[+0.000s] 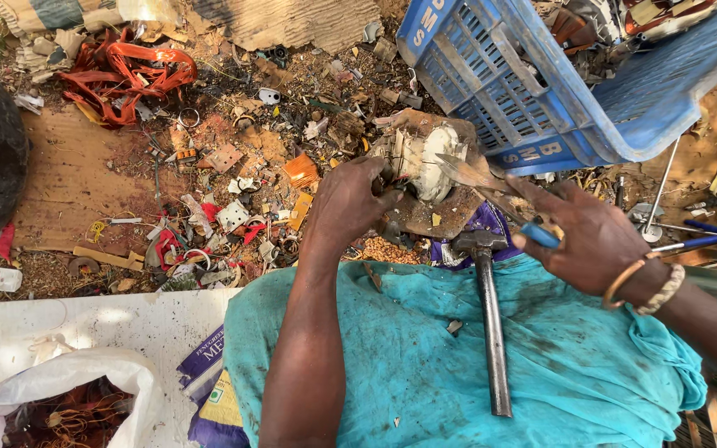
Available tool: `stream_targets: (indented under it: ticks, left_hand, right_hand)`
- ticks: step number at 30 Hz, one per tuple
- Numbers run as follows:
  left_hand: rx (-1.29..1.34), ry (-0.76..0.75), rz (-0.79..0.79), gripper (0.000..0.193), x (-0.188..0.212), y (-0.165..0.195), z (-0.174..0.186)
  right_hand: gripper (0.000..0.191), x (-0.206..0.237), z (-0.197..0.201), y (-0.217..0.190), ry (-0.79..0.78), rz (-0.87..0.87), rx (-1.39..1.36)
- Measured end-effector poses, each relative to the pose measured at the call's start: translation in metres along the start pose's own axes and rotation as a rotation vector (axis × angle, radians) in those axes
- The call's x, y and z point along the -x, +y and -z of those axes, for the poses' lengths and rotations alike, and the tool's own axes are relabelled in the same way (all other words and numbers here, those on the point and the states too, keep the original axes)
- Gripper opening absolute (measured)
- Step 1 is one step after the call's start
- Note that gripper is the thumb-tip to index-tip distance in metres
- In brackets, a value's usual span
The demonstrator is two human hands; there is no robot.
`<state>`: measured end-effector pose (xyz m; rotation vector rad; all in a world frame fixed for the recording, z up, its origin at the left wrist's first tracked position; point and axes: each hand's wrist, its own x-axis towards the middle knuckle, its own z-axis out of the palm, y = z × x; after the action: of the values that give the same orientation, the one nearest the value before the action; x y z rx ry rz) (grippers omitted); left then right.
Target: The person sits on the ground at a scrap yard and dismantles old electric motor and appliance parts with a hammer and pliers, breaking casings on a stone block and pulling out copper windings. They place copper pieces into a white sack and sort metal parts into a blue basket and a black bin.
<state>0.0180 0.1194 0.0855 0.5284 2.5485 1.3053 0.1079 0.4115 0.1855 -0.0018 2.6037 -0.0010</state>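
Left hand (348,199) grips the pale motor part (425,162) at twelve o'clock on a wood block (437,217); right hand (591,236) clamps blue-handled pliers (491,187), fingers partly splayed. Copper probably remains inside; hammer (490,315) lies idle on the lap

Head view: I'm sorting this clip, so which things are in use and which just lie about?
In use:
left hand gripping the white part
right hand with blue-handled pliers
wooden block

Lying about:
hammer on the lap
blue crate
orange straps
white bag
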Motion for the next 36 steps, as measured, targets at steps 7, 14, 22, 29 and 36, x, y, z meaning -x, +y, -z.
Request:
stream_targets:
  ticks: [7, 14, 22, 29, 36]
  left_hand:
    - [-0.007, -0.023, 0.087, 0.036, 0.003, -0.004, -0.015]
    - [-0.025, 0.071, 0.053, 0.056, 0.014, 0.001, -0.026]
    - [-0.012, -0.031, 0.133, 0.068, 0.012, 0.001, -0.021]
    - [-0.043, -0.072, 0.148, 0.072, 0.012, 0.001, -0.021]
    - [-0.033, -0.031, 0.100, 0.069, 0.014, 0.002, -0.022]
  right_hand:
    - [0.090, 0.000, -0.069, 0.000, -0.177, 0.035, -0.347]
    - [0.089, -0.021, -0.074, -0.007, -0.067, 0.091, -0.235]
    - [0.084, -0.029, -0.051, -0.019, -0.186, 0.003, -0.076]
    - [0.090, -0.031, -0.060, 0.001, -0.134, 0.216, -0.236]
    - [0.088, -0.040, -0.069, -0.001, -0.188, 0.097, -0.214]
